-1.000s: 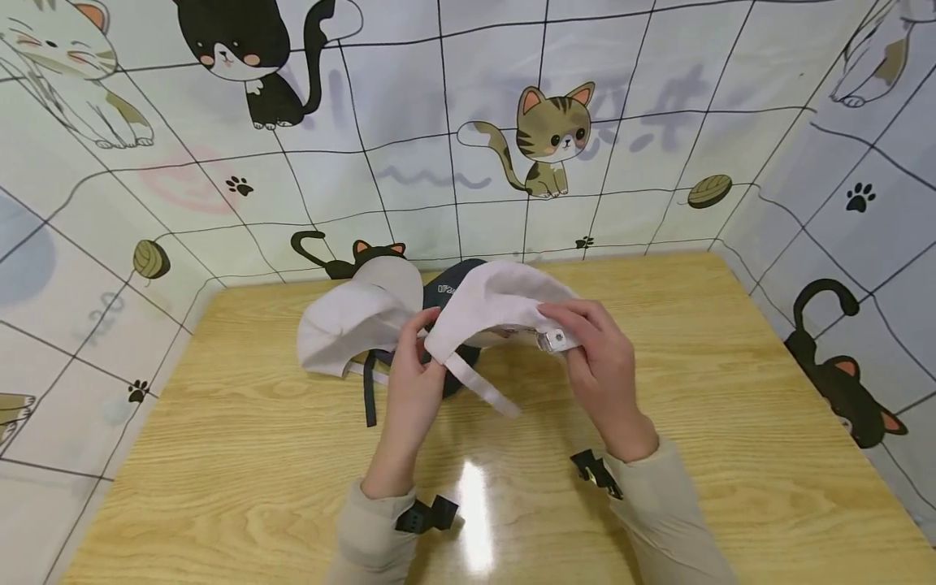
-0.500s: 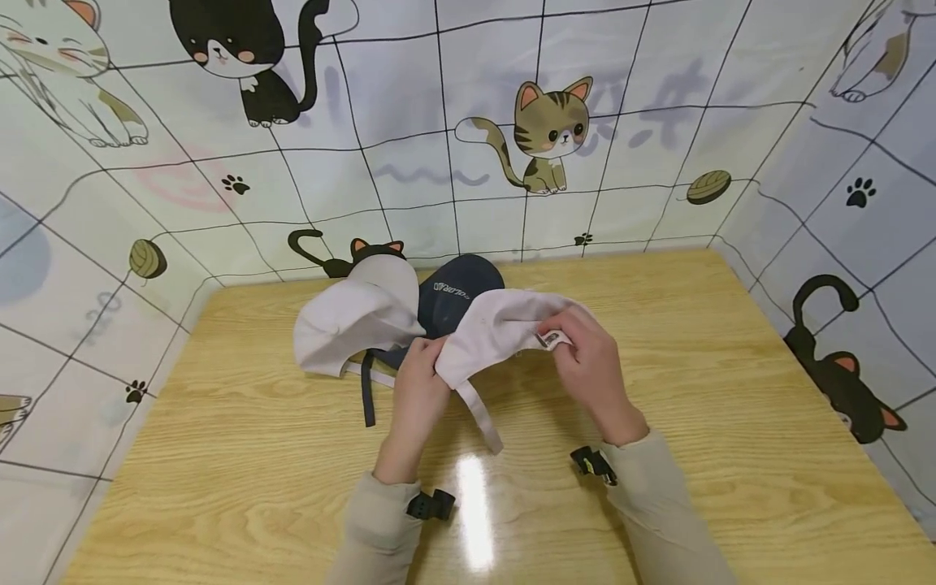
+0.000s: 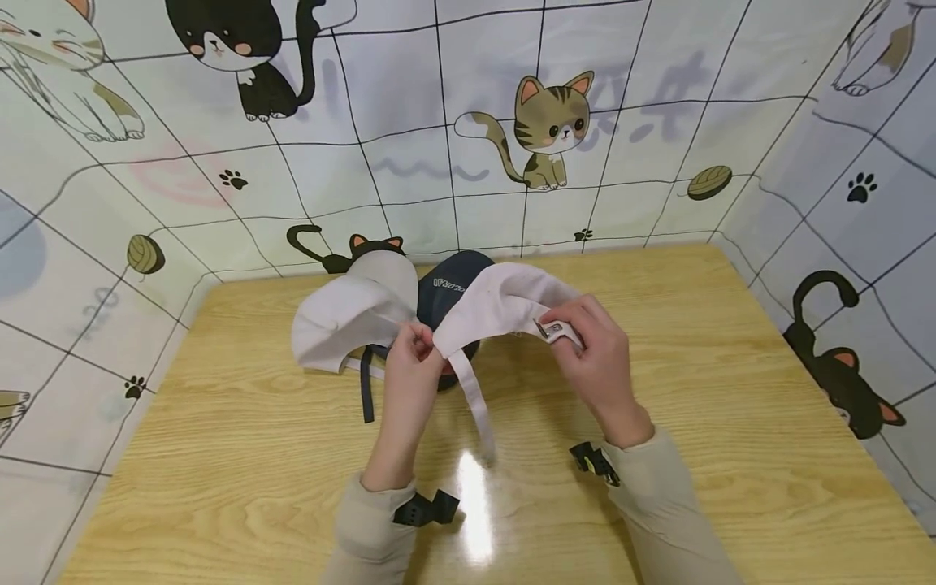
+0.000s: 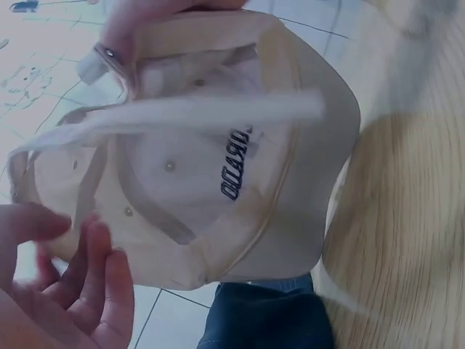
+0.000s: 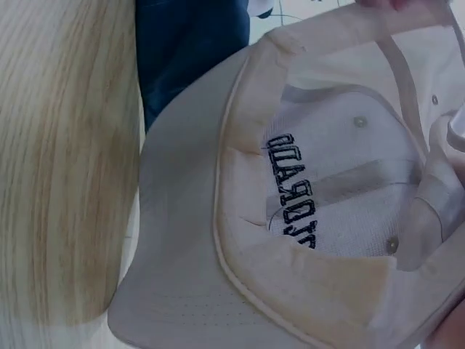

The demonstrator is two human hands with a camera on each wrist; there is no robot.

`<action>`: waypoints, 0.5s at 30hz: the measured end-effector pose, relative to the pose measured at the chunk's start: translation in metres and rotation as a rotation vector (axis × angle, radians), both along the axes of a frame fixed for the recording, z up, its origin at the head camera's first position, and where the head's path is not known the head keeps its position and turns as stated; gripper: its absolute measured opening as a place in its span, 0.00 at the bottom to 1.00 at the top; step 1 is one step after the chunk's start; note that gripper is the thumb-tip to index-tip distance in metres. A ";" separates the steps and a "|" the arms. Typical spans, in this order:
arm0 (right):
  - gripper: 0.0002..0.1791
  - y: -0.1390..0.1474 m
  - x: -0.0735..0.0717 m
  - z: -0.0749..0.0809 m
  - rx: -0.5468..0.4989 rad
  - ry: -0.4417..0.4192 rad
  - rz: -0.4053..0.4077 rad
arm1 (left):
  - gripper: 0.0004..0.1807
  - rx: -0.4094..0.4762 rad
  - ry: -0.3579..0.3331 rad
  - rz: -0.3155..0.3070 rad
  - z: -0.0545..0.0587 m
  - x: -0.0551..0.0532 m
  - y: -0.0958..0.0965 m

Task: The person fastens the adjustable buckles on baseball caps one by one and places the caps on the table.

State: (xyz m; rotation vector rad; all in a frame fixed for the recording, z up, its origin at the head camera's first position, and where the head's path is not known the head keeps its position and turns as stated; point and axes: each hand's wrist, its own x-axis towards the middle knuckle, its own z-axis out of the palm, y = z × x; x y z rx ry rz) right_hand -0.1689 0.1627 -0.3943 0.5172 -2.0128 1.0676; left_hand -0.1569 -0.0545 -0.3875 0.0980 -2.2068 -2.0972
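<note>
Both hands hold a pale pinkish-white baseball cap (image 3: 500, 305) above the table, its opening towards me. My left hand (image 3: 411, 378) grips the cap's left rear edge, fingers curled; a loose strap (image 3: 475, 398) dangles from there. On the other side my right hand (image 3: 595, 361) pinches the rear edge beside a small metal buckle (image 3: 554, 329). Dark lettering (image 5: 292, 190) shows inside the crown in the right wrist view, with the brim (image 5: 185, 211) pointing away from the hands. Strap and buckle are apart.
A navy cap (image 3: 442, 292) with white lettering lies behind the held cap, partly hidden. Left of it rests another white cap (image 3: 336, 321); a dark strap (image 3: 367, 386) trails onto the wooden table (image 3: 256, 471). Cat-patterned cloth (image 3: 409, 106) encloses the back and sides.
The held cap dipped and turned, then rose again. Its loose strap swung from slanting right to hanging nearly straight down. The left fingers shifted at the cap's edge; the other caps stayed put.
</note>
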 end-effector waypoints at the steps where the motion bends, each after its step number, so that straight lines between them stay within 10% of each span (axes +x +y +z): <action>1: 0.12 0.000 0.000 -0.001 0.009 -0.004 -0.003 | 0.08 0.009 -0.001 -0.008 0.000 0.000 0.000; 11: 0.15 -0.003 -0.002 -0.005 0.016 -0.011 -0.047 | 0.24 0.175 0.125 -0.206 -0.002 0.003 -0.004; 15: 0.13 -0.004 -0.003 -0.006 0.013 -0.016 -0.075 | 0.19 0.105 0.183 -0.355 -0.001 0.002 -0.009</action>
